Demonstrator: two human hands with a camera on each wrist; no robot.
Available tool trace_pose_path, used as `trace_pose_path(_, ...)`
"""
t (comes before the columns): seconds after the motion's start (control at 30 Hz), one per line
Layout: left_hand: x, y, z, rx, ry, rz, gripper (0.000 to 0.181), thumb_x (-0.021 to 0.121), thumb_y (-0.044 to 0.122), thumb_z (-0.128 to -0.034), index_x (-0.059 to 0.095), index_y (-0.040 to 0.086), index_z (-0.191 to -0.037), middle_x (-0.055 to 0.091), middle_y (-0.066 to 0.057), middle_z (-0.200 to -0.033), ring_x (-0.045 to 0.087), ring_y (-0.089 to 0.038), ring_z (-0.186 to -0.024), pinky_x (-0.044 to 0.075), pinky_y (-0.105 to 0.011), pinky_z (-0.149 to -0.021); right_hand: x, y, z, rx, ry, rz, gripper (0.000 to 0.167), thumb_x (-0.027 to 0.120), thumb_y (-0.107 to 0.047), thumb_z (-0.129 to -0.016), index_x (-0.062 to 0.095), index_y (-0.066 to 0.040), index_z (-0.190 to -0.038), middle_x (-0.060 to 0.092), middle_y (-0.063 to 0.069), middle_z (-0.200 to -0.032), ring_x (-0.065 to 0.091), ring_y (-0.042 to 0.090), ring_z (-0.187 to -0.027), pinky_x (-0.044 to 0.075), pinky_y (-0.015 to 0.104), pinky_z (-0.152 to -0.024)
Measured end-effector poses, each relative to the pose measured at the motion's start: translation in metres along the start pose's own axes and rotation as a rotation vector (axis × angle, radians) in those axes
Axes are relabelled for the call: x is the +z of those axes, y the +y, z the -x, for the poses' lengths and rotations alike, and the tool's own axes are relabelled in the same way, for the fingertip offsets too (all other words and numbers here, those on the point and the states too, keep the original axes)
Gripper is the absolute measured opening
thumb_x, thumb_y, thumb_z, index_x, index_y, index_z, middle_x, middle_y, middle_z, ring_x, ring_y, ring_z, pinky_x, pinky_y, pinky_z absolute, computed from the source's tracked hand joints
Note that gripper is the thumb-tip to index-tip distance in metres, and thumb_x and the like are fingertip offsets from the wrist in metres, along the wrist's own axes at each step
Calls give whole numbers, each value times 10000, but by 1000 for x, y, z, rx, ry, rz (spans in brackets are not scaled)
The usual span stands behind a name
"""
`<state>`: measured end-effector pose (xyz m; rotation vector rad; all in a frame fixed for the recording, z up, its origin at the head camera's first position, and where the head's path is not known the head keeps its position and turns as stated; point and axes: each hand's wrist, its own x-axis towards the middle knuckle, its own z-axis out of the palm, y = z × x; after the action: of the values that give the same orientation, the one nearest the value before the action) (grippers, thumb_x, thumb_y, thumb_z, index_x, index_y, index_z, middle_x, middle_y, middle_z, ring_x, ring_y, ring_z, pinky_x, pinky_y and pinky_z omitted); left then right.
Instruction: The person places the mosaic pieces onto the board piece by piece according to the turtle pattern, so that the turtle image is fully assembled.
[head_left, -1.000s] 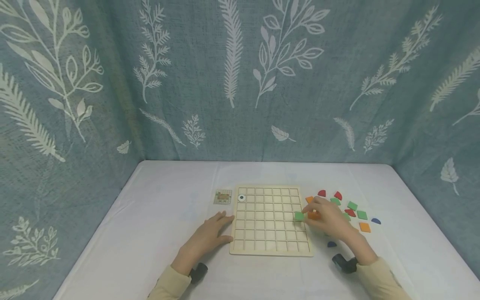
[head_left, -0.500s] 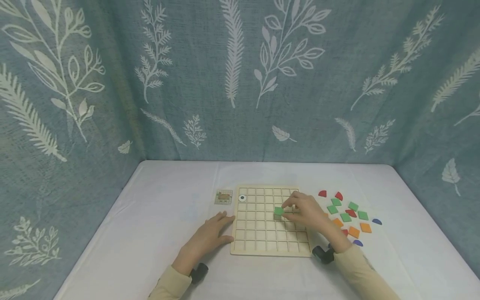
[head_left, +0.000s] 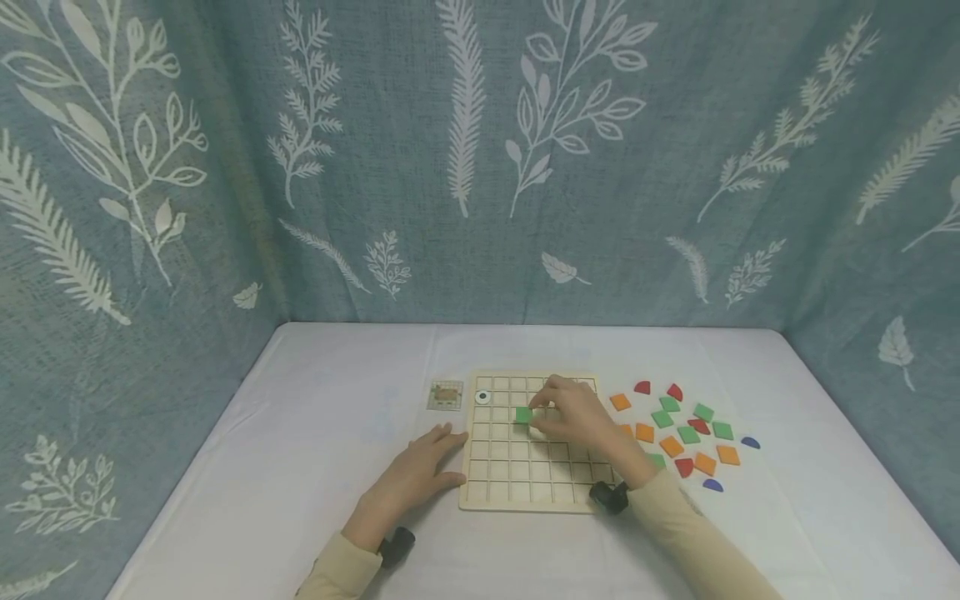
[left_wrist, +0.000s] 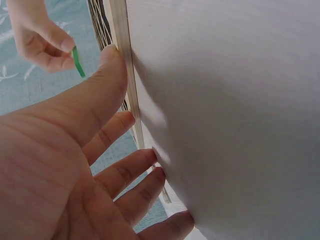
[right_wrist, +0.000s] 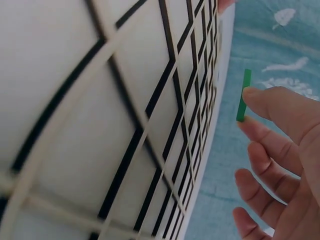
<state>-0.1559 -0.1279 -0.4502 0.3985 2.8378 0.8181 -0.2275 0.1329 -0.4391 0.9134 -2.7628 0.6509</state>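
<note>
Between thumb and index finger, my right hand (head_left: 573,414) pinches a green square tile (head_left: 523,415) by its edge. In the right wrist view the tile (right_wrist: 244,95) is seen edge-on, held above the grid and apart from it. Beneath lies a pale wooden grid board (head_left: 498,471). One round white piece with a dark centre (head_left: 483,397) sits in a cell at its upper left. My left hand (head_left: 412,472) lies beside the board's left side with fingers spread, its thumb and index tip touching the rim, as the left wrist view shows at the thumb.
A small picture card (head_left: 446,395) lies left of the board's upper corner. Right of the board are scattered loose pieces: orange squares (head_left: 728,455), green squares (head_left: 703,412), red rounded pieces (head_left: 675,392) and blue half-rounds (head_left: 751,442). The white table (head_left: 345,367) ends at a patterned curtain.
My right hand has carried the green tile leftward from the board's right edge to above its upper-middle cells. My left hand has stayed at the board's left side.
</note>
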Motion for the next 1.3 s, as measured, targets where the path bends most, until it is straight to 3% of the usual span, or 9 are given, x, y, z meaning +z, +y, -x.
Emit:
trace_pose_path(0.33,0,-2,0,4,-12,3,616,672,341,-790,493,120,-1337,367,-178,-1450,300,-372,-1352,241,-594,-1087,11,-15,-18,-10,-8,21,193,728,-271,-797,718,-148,-946,597,-12,-861,573,138,-730,436,263,-643)
trace_pose_path(0.6,-2,-1,1,13,-18,-1,614,673,333,-794,491,110,-1337,369,-189,-1444,305,-387,-1345,246,-605,-1079,22,-22,-29,10,-25,9,208,725,-306,-800,719,-149,-936,612,-15,-882,610,143,-814,492,320,-740)
trace_pose_path(1.13,-3,0,0,37,-18,-1,608,679,320,-795,494,100,-1331,368,-208,-1439,310,-402,-1338,257,-623,-1062,30,-25,-42,72,-84,47,215,709,-312,-818,716,-154,-964,594,-53,-890,577,118,-815,411,279,-723)
trace_pose_path(1.3,-3,0,0,44,-20,-2,608,678,318,-798,491,95,-1332,365,-213,-1439,307,-407,-1337,257,-629,-1059,33,-26,-45,53,-94,48,213,709,-325,-820,716,-168,-964,589,-64,-879,550,96,-788,404,272,-719)
